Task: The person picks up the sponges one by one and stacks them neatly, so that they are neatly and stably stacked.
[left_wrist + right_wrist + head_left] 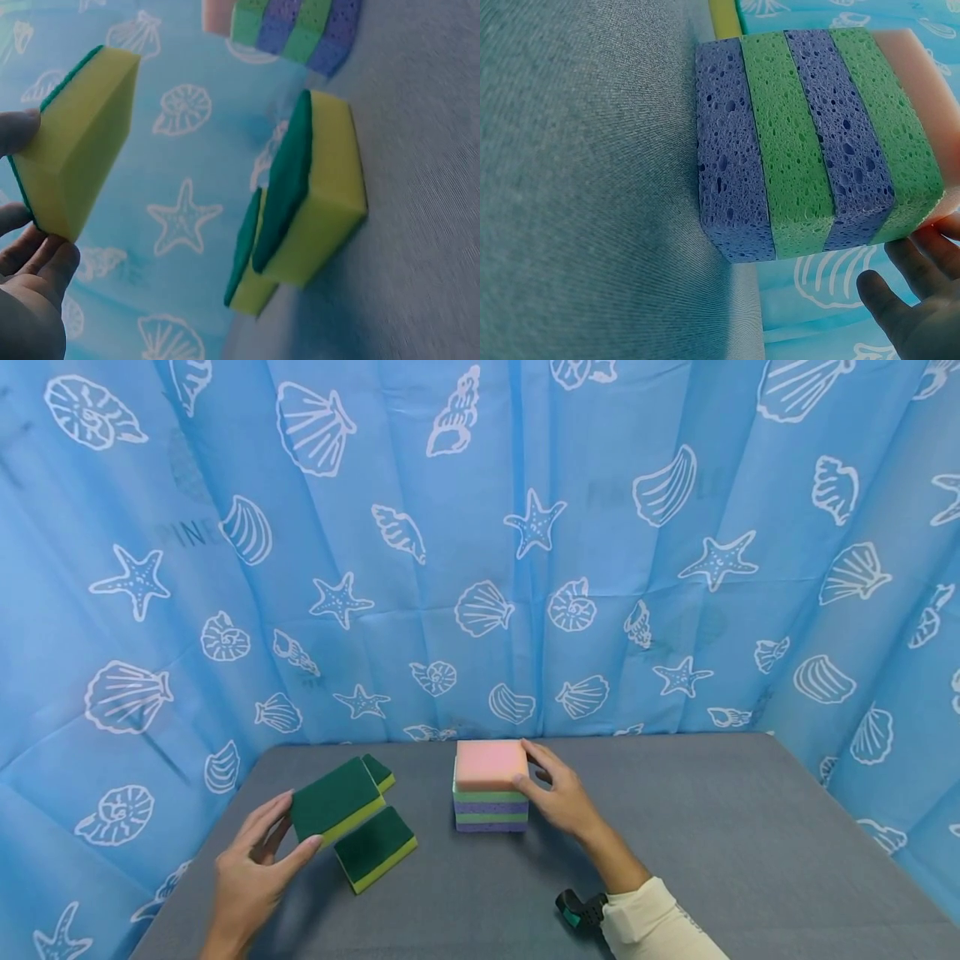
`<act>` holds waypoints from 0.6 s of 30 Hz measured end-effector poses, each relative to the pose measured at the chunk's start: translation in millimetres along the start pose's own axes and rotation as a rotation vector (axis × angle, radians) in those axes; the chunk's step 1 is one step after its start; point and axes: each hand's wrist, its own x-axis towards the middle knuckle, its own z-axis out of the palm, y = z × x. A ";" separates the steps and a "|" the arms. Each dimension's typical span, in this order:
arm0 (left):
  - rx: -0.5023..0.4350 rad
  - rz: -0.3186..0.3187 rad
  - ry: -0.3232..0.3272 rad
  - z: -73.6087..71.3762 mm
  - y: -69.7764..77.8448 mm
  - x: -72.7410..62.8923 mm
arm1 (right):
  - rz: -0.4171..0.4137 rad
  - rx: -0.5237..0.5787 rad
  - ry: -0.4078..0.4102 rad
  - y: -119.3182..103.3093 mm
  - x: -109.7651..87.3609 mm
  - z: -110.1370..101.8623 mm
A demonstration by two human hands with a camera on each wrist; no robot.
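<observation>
My left hand (pixel 247 881) pinches a yellow scrub sponge with a dark green top (pixel 336 797) between thumb and fingers; in the left wrist view it hangs above the table. Two similar scrub sponges lie below it, the nearer scrub sponge (pixel 377 847) and a farther scrub sponge (pixel 380 772), partly hidden. At the middle, purple and green sponges alternate in a stack (pixel 795 142), with a pink sponge (pixel 491 764) on top. My right hand (pixel 566 802) holds the pink sponge at its right side, thumb at the front corner and fingers toward the back.
A grey cloth-covered table (pixel 712 860) lies beneath everything. Behind and beside it hangs a blue curtain (pixel 450 552) with white shells and starfish. A black strap with a small device (pixel 581 910) sits at my right wrist, beside a pale sleeve (pixel 656 922).
</observation>
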 end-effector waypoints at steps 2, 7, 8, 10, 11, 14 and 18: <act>0.000 0.026 -0.007 4.9 2.0 3.9 | 0.001 0.001 -0.001 -0.3 -0.1 0.1; -0.010 0.036 -0.026 15.1 -5.4 12.9 | 0.002 -0.006 0.003 -0.7 -0.2 0.4; -0.008 0.027 -0.028 17.2 -5.0 14.3 | 0.002 -0.009 0.005 -0.7 -0.3 0.8; -0.014 0.025 -0.040 21.3 -5.0 17.1 | 0.001 -0.012 0.010 -0.7 -0.3 1.6; -0.018 0.029 -0.047 23.5 -5.2 18.8 | 0.001 -0.013 0.011 -0.7 -0.2 1.8; -0.026 0.022 -0.064 34.9 11.8 24.9 | 0.005 -0.010 0.012 -0.7 -0.3 2.1; -0.067 0.057 -0.130 47.3 13.3 34.7 | 0.006 -0.009 0.011 -0.2 -0.4 1.8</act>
